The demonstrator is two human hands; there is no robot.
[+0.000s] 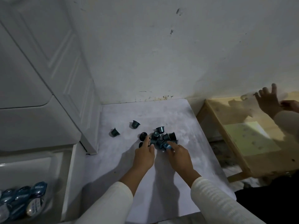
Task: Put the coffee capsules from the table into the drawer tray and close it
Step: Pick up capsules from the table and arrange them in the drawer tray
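Observation:
Several dark teal coffee capsules lie in a heap on the white table. Two more capsules sit apart to the left, one nearer the cabinet and one a little further back. My left hand rests at the heap's left edge, its fingertips pinched on a capsule. My right hand grips a blue-lidded capsule at the heap's near side. At the bottom left the open white drawer tray holds several capsules lying lid-up.
A white panelled cabinet stands left of the table. The stained wall runs behind. A wooden stool-like table stands to the right, and another person's hand reaches over it.

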